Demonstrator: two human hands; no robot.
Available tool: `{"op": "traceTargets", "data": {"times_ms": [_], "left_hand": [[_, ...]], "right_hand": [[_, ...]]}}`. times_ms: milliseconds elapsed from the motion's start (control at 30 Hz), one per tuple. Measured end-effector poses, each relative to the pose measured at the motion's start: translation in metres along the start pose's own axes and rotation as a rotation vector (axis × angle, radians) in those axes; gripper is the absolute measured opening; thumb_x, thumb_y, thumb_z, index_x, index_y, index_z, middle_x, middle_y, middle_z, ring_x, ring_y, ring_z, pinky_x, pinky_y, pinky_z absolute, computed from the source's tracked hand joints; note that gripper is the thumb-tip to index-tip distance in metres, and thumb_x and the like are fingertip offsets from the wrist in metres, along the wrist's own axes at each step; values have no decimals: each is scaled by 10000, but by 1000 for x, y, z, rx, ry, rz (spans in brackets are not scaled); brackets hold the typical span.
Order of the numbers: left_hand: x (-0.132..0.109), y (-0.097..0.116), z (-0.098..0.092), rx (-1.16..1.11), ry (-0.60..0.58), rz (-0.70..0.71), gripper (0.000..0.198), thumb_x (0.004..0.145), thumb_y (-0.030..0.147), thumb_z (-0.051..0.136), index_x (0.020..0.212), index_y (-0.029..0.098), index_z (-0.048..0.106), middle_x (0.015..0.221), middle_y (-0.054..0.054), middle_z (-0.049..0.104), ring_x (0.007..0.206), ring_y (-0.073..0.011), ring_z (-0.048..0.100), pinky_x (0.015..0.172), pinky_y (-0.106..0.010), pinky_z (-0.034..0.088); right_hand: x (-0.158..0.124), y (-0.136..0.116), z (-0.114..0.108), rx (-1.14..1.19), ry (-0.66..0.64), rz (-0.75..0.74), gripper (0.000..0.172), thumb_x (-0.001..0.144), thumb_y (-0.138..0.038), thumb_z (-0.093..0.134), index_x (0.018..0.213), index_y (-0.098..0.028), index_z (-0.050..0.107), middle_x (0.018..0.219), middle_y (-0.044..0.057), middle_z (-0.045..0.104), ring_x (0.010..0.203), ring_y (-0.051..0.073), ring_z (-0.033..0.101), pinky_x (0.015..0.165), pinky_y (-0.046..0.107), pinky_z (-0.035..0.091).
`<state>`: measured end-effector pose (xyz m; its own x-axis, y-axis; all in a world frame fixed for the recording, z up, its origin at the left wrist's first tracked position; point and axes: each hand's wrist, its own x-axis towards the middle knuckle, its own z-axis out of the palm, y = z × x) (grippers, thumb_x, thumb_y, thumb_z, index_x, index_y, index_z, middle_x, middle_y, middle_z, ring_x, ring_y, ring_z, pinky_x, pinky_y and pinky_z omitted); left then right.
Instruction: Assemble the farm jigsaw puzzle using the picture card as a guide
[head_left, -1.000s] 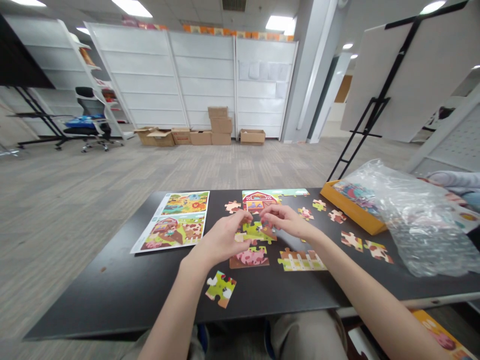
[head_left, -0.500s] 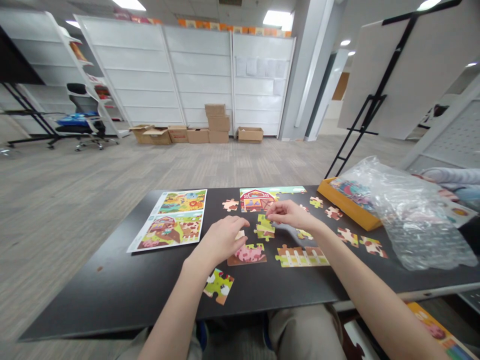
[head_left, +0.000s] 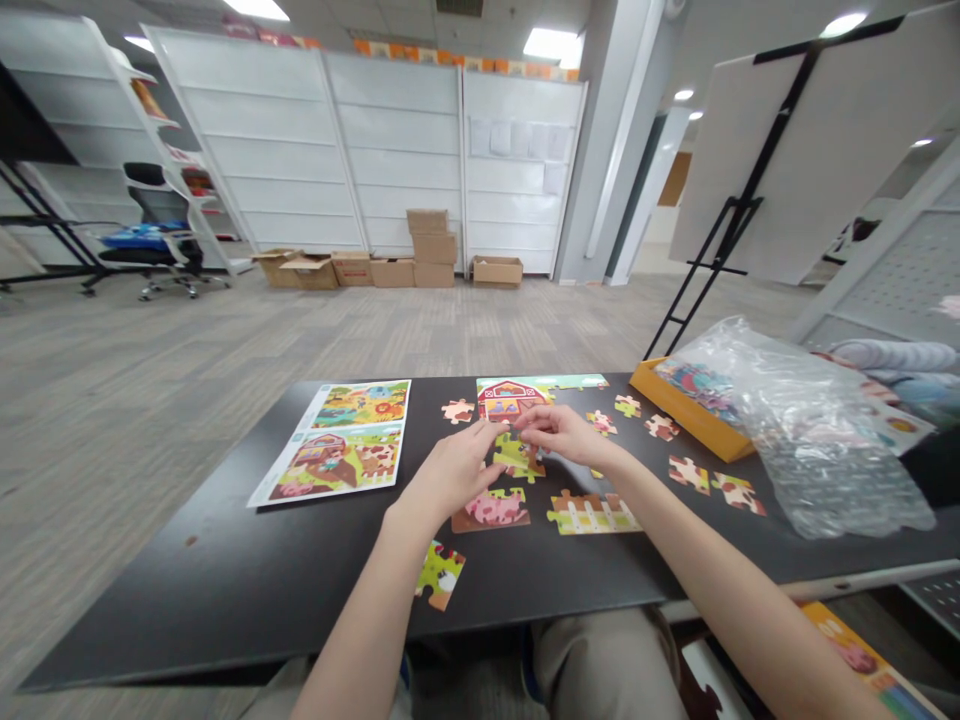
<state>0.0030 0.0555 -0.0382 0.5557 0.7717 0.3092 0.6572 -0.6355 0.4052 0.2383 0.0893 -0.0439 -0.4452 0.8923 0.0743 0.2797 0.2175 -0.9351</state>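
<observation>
A green jigsaw puzzle piece [head_left: 517, 456] lies between my hands in the middle of the black table. My left hand [head_left: 459, 464] is curled at its left side, the thumb low and the fingers at its upper corner. My right hand [head_left: 564, 433] pinches at its upper right edge, the fingertips partly hiding it. Just below is a joined pig section [head_left: 491, 510], and to its right a white fence section [head_left: 596, 514]. Above stands the red barn section [head_left: 512, 398], its lower right covered by my right hand. A green sheep piece [head_left: 441, 577] lies near my left forearm.
A printed picture sheet [head_left: 337, 440] lies at left. Loose pieces are at right, including a brown-and-white piece [head_left: 688, 474] and a small green piece [head_left: 628, 405]. A yellow box [head_left: 694, 415] of pieces and a clear plastic bag [head_left: 832, 440] occupy the right end.
My left hand has moved right and up to the green piece. My right hand has shifted slightly left, and the green piece has turned and moved left, nearer the barn section.
</observation>
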Motion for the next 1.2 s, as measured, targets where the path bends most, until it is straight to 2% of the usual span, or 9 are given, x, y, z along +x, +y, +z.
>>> {"op": "traceTargets", "data": {"times_ms": [100, 200, 267, 467, 633, 833, 933, 1067, 1200], "left_hand": [[-2, -8, -11, 48, 41, -55, 491, 884, 271, 671, 1357, 246, 540, 1311, -72, 669, 1138, -256, 674, 965, -381, 541], [-6, -20, -23, 58, 74, -114, 470, 901, 334, 658, 1348, 232, 554, 1353, -81, 647, 1154, -258, 662, 977, -381, 528], [-10, -27, -29, 75, 72, -156, 468, 910, 369, 647, 1347, 227, 560, 1303, -87, 664, 1126, -263, 667, 940, -381, 536], [-17, -35, -32, 143, 28, -218, 518, 916, 416, 610, 1373, 179, 550, 1198, -109, 667, 1102, -291, 657, 927, -405, 529], [-18, -35, -30, 146, 6, -203, 487, 918, 388, 574, 1357, 179, 566, 1267, -110, 639, 1149, -281, 637, 1001, -396, 504], [-18, -42, -33, 124, 31, -197, 481, 911, 387, 560, 1350, 189, 569, 1266, -111, 654, 1142, -275, 643, 1004, -402, 503], [-24, -55, -41, 143, 72, -236, 495, 919, 414, 537, 1346, 167, 569, 1314, -134, 643, 1192, -291, 623, 1039, -426, 485], [-37, -74, -53, 213, 124, -368, 539, 940, 406, 482, 1389, 108, 511, 1402, -190, 583, 1256, -329, 590, 1082, -479, 451], [-48, -82, -55, 267, 15, -409, 487, 953, 379, 460, 1347, 103, 533, 1375, -207, 600, 1296, -350, 562, 1077, -485, 450]], "right_hand": [[-1, -3, -14, 0, 117, -26, 292, 825, -441, 689, 954, -179, 686, 795, 37, 745, 666, 150, 673, 603, 262, 521], [-3, -2, -35, -66, 325, -78, 300, 808, -460, 679, 895, -173, 675, 794, 59, 753, 663, 154, 665, 614, 269, 519], [-6, 0, -50, -145, 444, -85, 315, 800, -475, 673, 876, -169, 676, 751, 59, 744, 597, 142, 623, 576, 262, 493], [-15, 7, -78, -300, 663, -43, 342, 816, -506, 637, 872, -171, 682, 728, 70, 745, 577, 157, 610, 552, 264, 478], [-18, 8, -84, -405, 706, 12, 307, 833, -463, 604, 870, -171, 690, 746, 87, 759, 662, 200, 676, 629, 294, 511], [-21, 15, -92, -636, 795, 45, 241, 869, -372, 556, 889, -185, 706, 754, 80, 771, 718, 227, 713, 731, 333, 526], [-20, 21, -91, -734, 772, 50, 230, 882, -363, 553, 901, -201, 715, 767, 71, 773, 745, 230, 722, 726, 323, 526], [-17, 22, -83, -841, 712, 47, 220, 889, -351, 553, 914, -214, 723, 810, 69, 782, 751, 222, 722, 692, 299, 510], [-17, 18, -74, -869, 661, 32, 219, 898, -352, 561, 932, -214, 728, 839, 76, 787, 770, 223, 719, 690, 289, 501]]}}
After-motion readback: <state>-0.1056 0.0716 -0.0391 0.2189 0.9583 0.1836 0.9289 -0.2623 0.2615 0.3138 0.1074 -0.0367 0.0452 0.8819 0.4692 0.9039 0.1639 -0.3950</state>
